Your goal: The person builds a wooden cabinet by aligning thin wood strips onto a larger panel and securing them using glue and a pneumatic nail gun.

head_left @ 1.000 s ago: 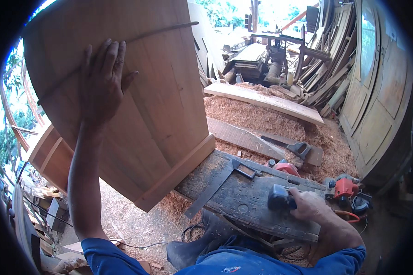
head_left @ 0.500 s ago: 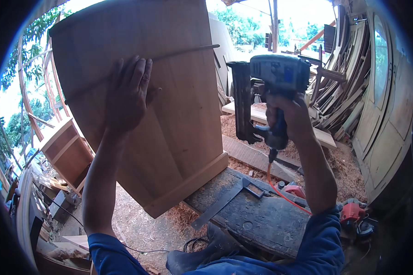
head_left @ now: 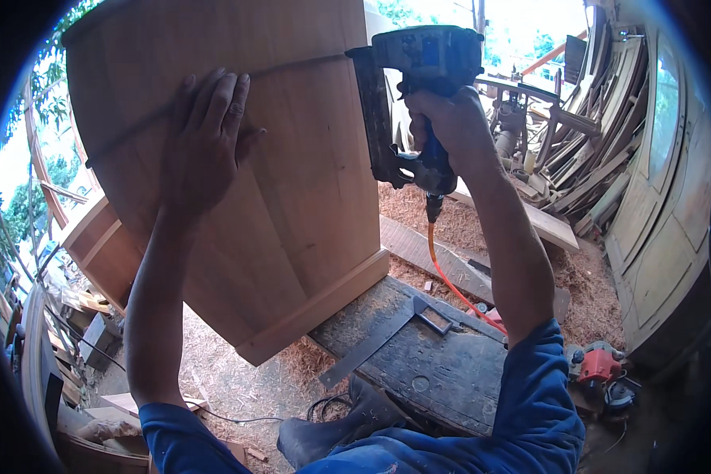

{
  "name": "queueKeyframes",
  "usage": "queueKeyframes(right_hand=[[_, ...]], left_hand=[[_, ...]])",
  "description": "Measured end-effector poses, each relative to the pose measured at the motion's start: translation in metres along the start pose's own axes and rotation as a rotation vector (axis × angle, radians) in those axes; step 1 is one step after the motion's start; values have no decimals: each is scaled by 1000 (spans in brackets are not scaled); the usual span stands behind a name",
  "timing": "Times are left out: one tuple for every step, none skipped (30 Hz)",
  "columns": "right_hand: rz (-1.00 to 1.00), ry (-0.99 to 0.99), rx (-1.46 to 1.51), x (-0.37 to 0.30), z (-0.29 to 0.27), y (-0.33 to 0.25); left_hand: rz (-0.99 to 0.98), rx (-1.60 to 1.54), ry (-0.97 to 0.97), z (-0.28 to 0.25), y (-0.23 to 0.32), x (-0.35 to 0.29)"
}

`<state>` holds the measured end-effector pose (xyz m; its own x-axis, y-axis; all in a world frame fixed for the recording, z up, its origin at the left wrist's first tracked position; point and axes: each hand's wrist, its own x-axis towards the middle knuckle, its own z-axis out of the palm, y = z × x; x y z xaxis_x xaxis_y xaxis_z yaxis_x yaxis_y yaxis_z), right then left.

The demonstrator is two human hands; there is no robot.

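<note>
Nailer up against the tilted panel

The panel point(head_left: 292, 197) leans over the bench point(head_left: 426, 371); your left hand point(head_left: 205, 142) lies open and flat on it, your right hand point(head_left: 450, 130) is clenched round the nailer point(head_left: 419, 103). Press the nose square to the edge, brace hard, and keep the hose point(head_left: 450, 276) slack.

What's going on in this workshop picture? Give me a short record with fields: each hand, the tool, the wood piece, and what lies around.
left hand: flat, fingers spread, pressed on the wooden panel
right hand: gripping the nail gun's handle
nail gun: raised, its nose at the panel's right edge
orange hose: hangs from the gun's handle
wooden panel: large, tilted, a batten along its lower edge
metal square: lies on the dark workbench
red power tool: low right, on the sawdust
</note>
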<state>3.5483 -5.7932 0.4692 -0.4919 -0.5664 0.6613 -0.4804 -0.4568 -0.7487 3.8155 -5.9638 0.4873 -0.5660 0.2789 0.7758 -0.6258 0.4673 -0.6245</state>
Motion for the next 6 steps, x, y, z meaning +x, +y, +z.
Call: queueKeyframes(right_hand=[[-22,0,-28,1,0,0],[-15,-1,-31,2,1,1],[-31,-9,-47,3,1,2],[-47,-18,-63,4,2,2],[-17,-18,-18,6,2,4],[14,-19,29,7,1,8]], left_hand=[[-1,-6,-5,0,-1,0],[-1,-2,-2,0,-1,0],[-4,5,5,1,-1,0],[-9,1,4,2,-1,0],[-2,-8,2,3,-2,-1],[6,-15,-2,3,-2,-2]])
